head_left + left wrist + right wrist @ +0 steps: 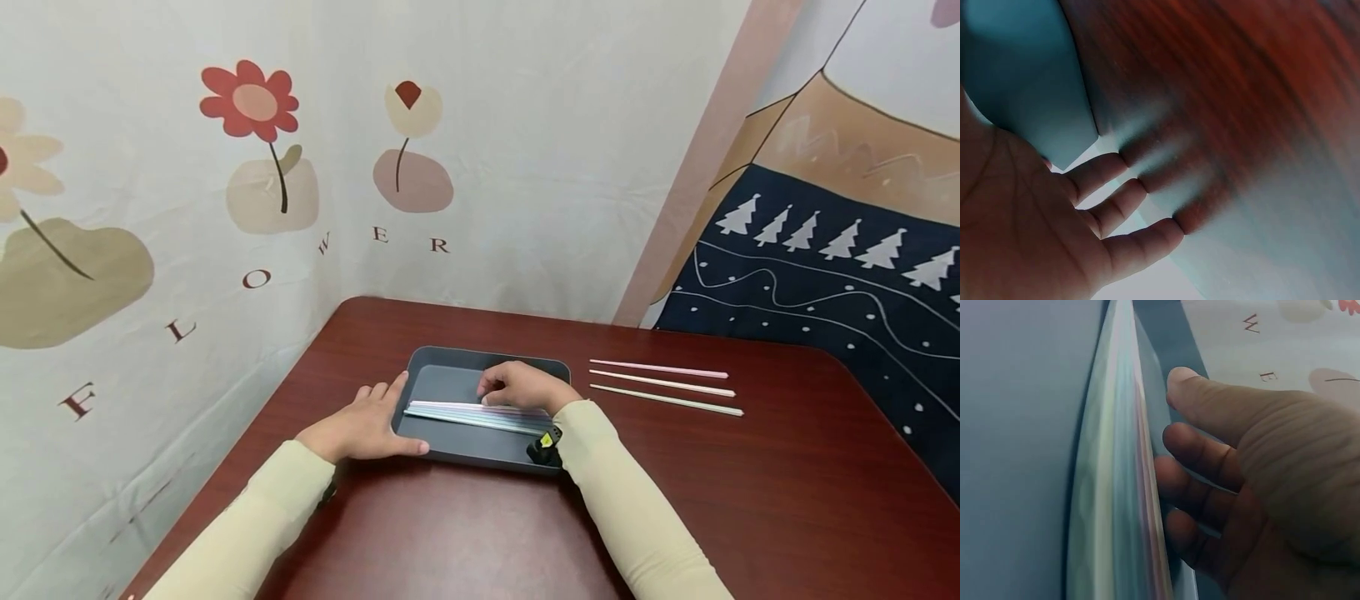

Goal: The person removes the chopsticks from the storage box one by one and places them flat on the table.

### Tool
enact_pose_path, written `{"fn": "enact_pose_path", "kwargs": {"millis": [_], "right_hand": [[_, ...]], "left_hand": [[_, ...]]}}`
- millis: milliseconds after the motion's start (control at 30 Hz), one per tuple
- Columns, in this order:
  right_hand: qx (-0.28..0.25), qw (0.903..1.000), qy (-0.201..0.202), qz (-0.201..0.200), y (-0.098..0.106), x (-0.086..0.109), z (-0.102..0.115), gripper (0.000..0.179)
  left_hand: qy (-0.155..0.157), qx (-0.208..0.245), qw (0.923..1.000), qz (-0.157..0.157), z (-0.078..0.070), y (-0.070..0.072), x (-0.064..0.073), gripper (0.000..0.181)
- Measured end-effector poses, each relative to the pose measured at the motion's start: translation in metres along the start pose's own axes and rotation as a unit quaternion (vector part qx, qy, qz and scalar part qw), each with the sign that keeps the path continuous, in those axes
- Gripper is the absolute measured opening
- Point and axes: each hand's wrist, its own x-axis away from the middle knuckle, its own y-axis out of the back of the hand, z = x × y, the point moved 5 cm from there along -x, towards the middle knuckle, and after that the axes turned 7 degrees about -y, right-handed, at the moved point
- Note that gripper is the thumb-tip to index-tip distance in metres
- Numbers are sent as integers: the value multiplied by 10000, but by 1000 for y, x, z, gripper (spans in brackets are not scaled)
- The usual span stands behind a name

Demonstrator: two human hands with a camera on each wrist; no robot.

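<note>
We noted the left hand (366, 427), fingers spread, at the gray tray (444, 383); the right hand (525, 387), thumb and fingertips apart, beside bundled sticks (450, 412) inside. Three loose sticks (662, 382) lay rightward.

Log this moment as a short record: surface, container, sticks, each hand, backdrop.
Surface: reddish-brown table
Container: grey tray on the table
Sticks in tray: pastel bundle lying lengthwise
Sticks outside: pink stick, cream stick, green stick, apart, right of the tray
Left hand: at the tray's left end, fingers spread, thumb at the near rim
Right hand: over the tray beside the bundle, fingers loosely bent; contact unclear
Backdrop: flower-print hanging
</note>
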Motion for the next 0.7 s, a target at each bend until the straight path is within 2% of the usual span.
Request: {"fn": "enact_pose_path", "kwargs": {"millis": [200,333,700], "right_hand": [[32,10000,9,39,-3,-3,-3,6],[29,10000,-6,82,-4,-5,-4,7],[5,9999,7,154,-5,-2,-3,12]], "left_hand": [[153,-40,9998,142,0,1,0,136],[139,-13,9999,95,-2,5,2,135],[160,20,9998,111,-2,3,4,135]]}}
